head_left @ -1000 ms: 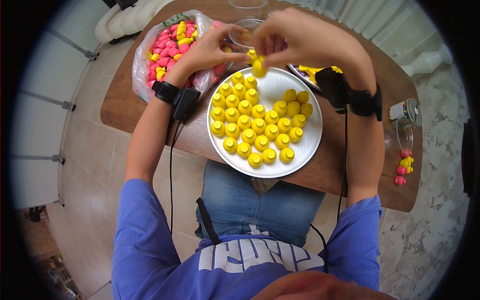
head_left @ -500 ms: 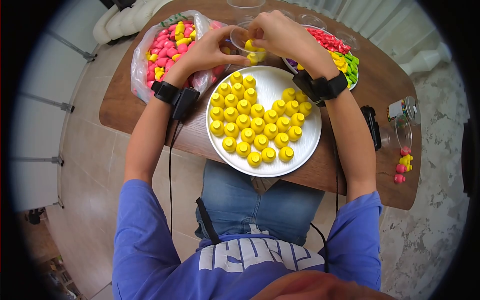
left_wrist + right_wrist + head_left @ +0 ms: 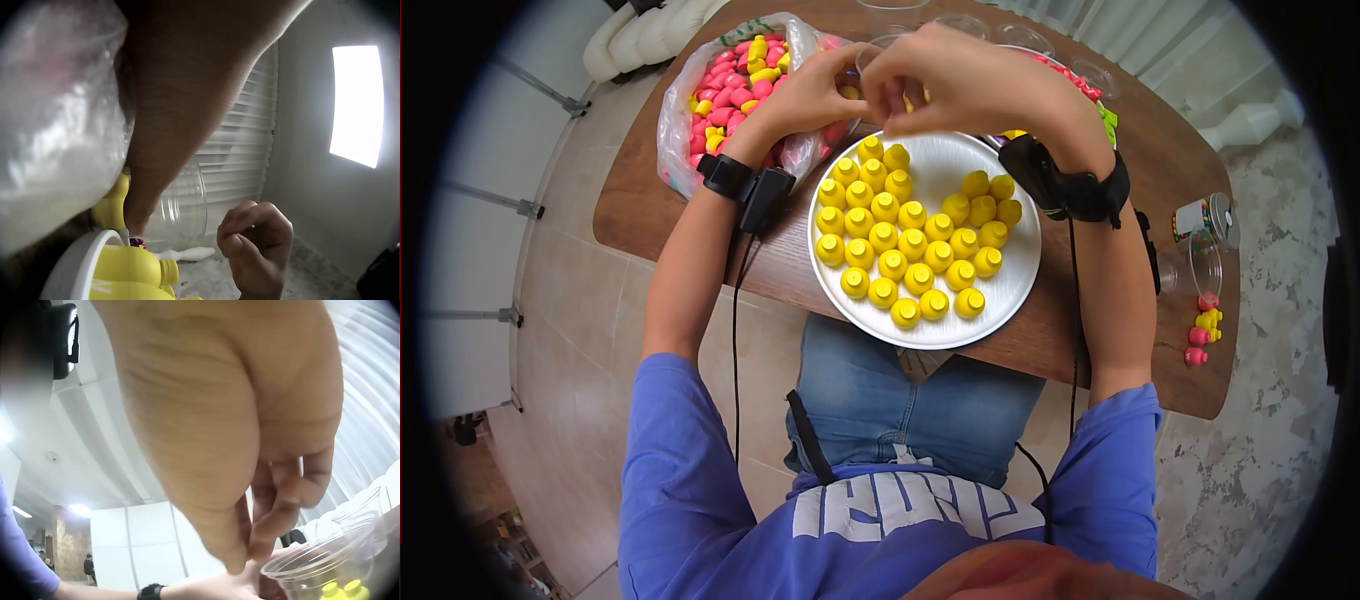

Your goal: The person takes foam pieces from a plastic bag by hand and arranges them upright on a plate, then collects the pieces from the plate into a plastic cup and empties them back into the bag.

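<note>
My left hand [image 3: 805, 105] holds a clear plastic cup [image 3: 297, 570] at the far side of the white plate [image 3: 1027, 265]. Inside the cup, yellow bottle-shaped pieces [image 3: 342, 590] show in the right wrist view. My right hand [image 3: 990, 85] is raised beside the cup, over the plate's far edge, its fingers loosely bent and no piece visible between them. Its curled fingers also appear in the left wrist view. Many small yellow bottle-shaped pieces [image 3: 912, 243] stand in rows on the plate, with a bare patch toward its far side. My right hand hides most of the cup in the head view.
A plastic bag [image 3: 672, 150] of pink and yellow pieces stands at the left. Behind my right wrist is a plate with red and green pieces [image 3: 1111, 125]. At the right are a lidded jar [image 3: 1193, 218], a clear cup [image 3: 1205, 265] and several pink and yellow pieces [image 3: 1197, 337].
My right hand carried a yellow piece to the cup and reached into its mouth, then came back out toward the plate without a visible piece. The left hand has kept hold of the cup.
</note>
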A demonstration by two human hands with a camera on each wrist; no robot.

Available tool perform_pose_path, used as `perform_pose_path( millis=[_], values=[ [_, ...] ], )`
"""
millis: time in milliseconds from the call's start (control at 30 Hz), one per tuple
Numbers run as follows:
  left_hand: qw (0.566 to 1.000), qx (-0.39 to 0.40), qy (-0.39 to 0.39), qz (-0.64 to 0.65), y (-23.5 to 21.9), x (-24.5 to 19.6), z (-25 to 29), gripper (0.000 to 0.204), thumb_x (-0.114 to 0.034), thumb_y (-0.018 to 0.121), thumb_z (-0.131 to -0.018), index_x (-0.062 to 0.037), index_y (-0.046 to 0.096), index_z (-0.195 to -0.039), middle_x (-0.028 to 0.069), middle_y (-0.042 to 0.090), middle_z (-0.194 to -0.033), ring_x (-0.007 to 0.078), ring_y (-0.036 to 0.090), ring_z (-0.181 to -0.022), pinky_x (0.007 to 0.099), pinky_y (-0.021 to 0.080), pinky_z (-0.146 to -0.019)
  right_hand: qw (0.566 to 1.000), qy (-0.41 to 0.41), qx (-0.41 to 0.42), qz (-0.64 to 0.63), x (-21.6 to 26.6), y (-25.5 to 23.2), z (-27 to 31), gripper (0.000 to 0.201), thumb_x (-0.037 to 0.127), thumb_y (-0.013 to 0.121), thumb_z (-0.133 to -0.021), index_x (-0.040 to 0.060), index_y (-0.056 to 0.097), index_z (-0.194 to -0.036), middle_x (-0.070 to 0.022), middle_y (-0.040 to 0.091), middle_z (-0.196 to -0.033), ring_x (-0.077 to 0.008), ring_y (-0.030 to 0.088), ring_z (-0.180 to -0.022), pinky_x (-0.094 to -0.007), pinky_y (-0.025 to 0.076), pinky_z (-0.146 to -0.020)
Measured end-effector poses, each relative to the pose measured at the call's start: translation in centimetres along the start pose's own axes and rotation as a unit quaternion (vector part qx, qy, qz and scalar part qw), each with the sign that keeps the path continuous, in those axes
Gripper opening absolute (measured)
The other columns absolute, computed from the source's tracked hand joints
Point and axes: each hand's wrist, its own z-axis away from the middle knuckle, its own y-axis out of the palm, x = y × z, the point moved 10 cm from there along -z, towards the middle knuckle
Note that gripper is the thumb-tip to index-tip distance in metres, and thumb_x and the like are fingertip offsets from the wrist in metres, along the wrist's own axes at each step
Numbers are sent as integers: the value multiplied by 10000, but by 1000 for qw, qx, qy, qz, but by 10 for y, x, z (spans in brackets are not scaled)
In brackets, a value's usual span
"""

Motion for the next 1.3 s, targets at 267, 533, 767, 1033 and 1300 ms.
perform_pose_path(
  millis=[267, 533, 767, 1033, 1300],
  values=[
    [999, -22, 27, 9, -1, 6, -2, 665, -145, 826, -867, -21, 516, -1442, 125, 670, -1280, 180, 673, -1140, 324, 553, -988, 988, 78, 122, 59, -19, 39, 2, 295, 38, 819, -765, 67, 766, -1053, -103, 750, -921, -260, 732, -891, -375, 591, -748],
    [999, -32, 43, 8, 1, 9, -2, 735, -176, 841, -851, -40, 468, -1469, 139, 630, -1339, 202, 692, -1076, 310, 571, -943, 981, 169, 98, 10, -35, 35, 9, 287, 21, 766, -830, 3, 706, -1111, -156, 738, -860, -249, 750, -675, -359, 589, -619],
    [999, -46, 19, 15, -2, 18, -4, 805, -112, 807, -882, -70, 355, -1547, 143, 488, -1499, 246, 617, -1265, 342, 563, -1024, 983, 156, 91, 14, -37, 41, 6, 203, 15, 770, -851, -33, 705, -1037, -170, 741, -896, -219, 762, -657, -328, 589, -574],
    [993, -89, 76, -5, -7, 1, -1, 590, -217, 779, -941, -28, 512, -1433, 131, 644, -1324, 213, 674, -1162, 350, 575, -963, 998, 54, 28, 26, -18, -9, 6, 203, 32, 791, -833, -29, 712, -1009, -142, 731, -902, -210, 721, -716, -328, 580, -662],
    [993, -92, 59, -48, -5, 2, -2, 525, -299, 703, -1009, -31, 543, -1430, 129, 669, -1291, 201, 675, -1181, 339, 557, -998, 963, 126, -207, 119, -30, -55, 18, 124, 46, 657, -837, -67, 674, -886, -283, 692, -893, -438, 695, -866, -487, 552, -723]
  ],
)
